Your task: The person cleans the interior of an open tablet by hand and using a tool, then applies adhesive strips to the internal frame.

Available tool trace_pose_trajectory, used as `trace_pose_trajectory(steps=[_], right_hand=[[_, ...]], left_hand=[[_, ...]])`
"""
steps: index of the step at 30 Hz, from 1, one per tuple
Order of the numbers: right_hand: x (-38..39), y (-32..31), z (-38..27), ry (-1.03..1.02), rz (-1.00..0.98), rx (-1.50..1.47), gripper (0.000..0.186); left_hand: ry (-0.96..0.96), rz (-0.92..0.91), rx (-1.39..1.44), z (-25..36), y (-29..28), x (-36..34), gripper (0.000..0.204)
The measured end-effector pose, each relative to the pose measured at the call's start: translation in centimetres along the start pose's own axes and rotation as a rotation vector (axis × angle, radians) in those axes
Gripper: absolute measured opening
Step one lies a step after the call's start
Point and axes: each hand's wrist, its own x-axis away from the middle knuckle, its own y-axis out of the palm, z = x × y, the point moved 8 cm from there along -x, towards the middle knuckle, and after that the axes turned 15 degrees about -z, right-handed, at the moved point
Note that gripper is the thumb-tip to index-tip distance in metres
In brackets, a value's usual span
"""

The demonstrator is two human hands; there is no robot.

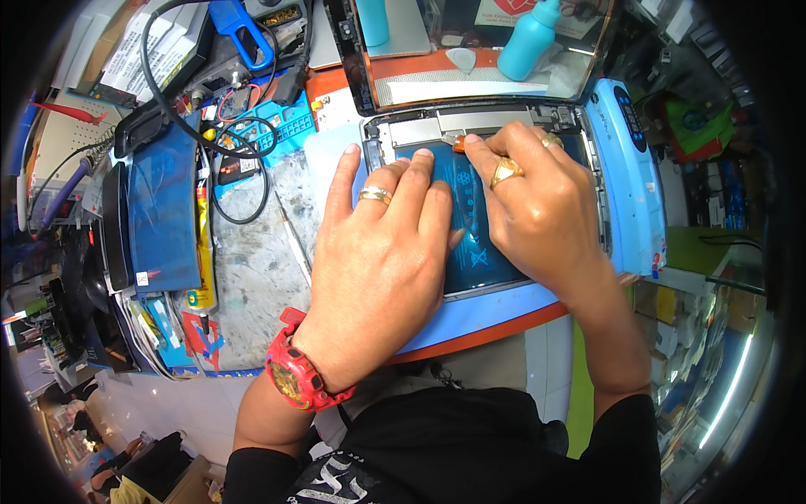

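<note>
An opened tablet (470, 260) lies on a blue mat (520, 302), showing blue battery panels and a metal top strip. My left hand (386, 252) lies over its left part, fingers spread, fingertips on the panel's upper area. My right hand (533, 206) is curled at the tablet's upper middle, index fingertip against a small orange flex piece (458, 144); its thumb and whatever it grips are hidden. The lifted screen (445, 92) stands behind, reflecting or showing a turquoise bottle (525, 46) through its glossy surface; I cannot tell which.
Left are a silver pen-like tool (292, 235), yellow tube (202, 252), dark blue panel (164, 210), black cables (264, 189) and blue tray (285, 122). Right are a blue elongated device (630, 202) and glass display case (714, 353). Another person (117, 466) is at lower left.
</note>
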Motion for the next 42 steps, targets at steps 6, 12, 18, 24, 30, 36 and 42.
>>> trace_pose_trajectory(steps=[6,12,18,24,30,36,42], right_hand=[[-0.2,-0.3,0.4,0.024,0.019,-0.093,0.029],[-0.3,-0.2,0.8,0.017,0.01,-0.188,0.026],[-0.3,0.0,0.6,0.016,-0.002,-0.13,0.027],[-0.1,0.2,-0.4,-0.046,0.036,0.052,0.028],[-0.2,0.1,0.1,-0.039,0.026,-0.068,0.031],[-0.1,0.1,-0.3,-0.058,0.022,-0.019,0.032],[-0.1,0.4,-1.0,-0.105,0.012,0.106,0.026]], left_hand=[[0.004,0.01,0.015,-0.1,0.0,0.0,0.04],[0.005,0.005,0.021,-0.1,0.0,0.0,0.04],[0.004,0.011,0.031,-0.1,0.0,0.0,0.04],[0.008,-0.001,0.033,-0.1,0.1,0.0,0.04],[0.007,0.005,0.043,-0.2,0.1,0.0,0.039],[0.007,0.009,0.039,-0.2,0.1,-0.1,0.039],[0.006,0.005,0.042,-0.2,0.1,0.0,0.039]])
